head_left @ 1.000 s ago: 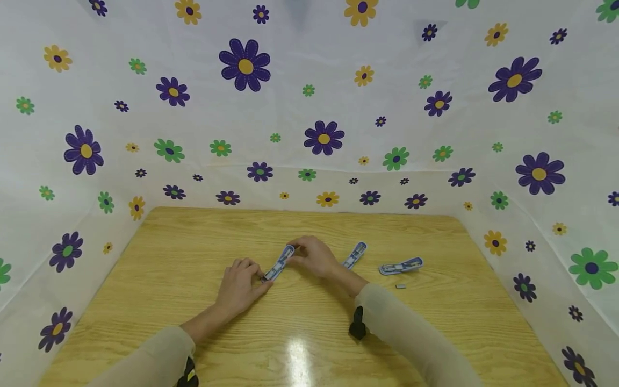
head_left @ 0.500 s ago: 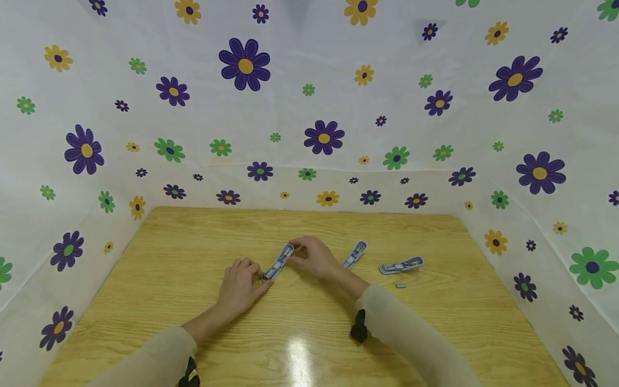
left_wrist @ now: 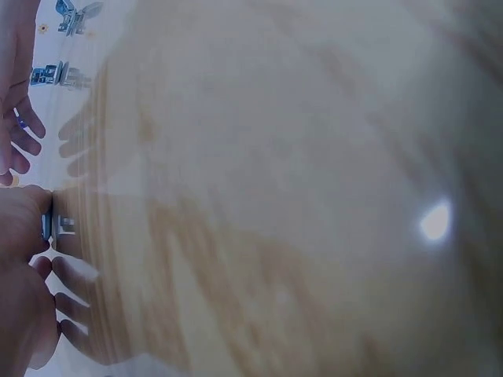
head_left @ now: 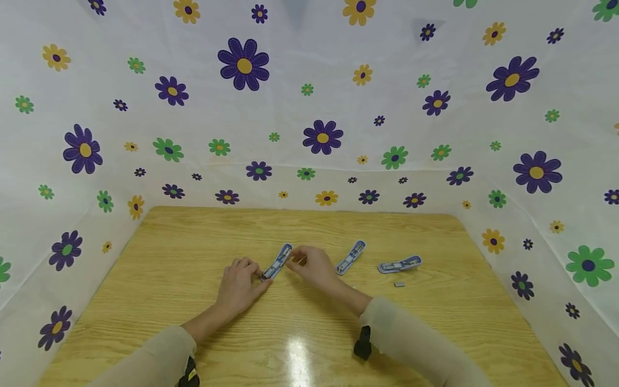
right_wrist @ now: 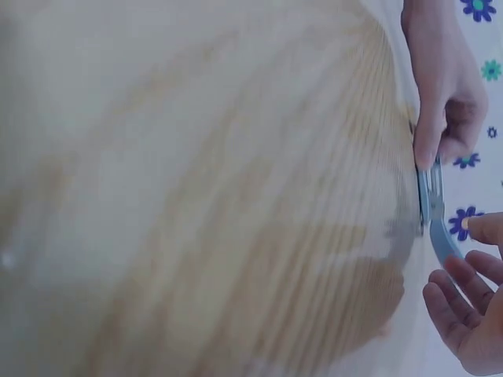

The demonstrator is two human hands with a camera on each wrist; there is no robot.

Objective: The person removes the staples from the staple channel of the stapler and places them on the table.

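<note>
A blue stapler (head_left: 276,263), unfolded with its metal inside showing, stands slantwise between the hands in the head view. The thumb and fingers of my left hand (head_left: 238,287) pinch its near end against the table. My right hand (head_left: 314,269) is just right of its far end, with fingers loosely bent. In the right wrist view, the raised blue arm of the stapler (right_wrist: 442,242) passes behind the spread fingertips of the right hand (right_wrist: 475,322). The left hand (right_wrist: 448,94) grips the other end there.
Two more unfolded blue staplers lie to the right, one slanted (head_left: 350,258) and one nearly crosswise (head_left: 399,264). A small grey strip (head_left: 399,284) lies before the latter. Flowered white cloth (head_left: 271,113) surrounds the wooden table (head_left: 193,231) at the back and sides.
My right hand has let go of the stapler's far end and shifted slightly down and right, uncovering the middle stapler. The left hand keeps its hold.
</note>
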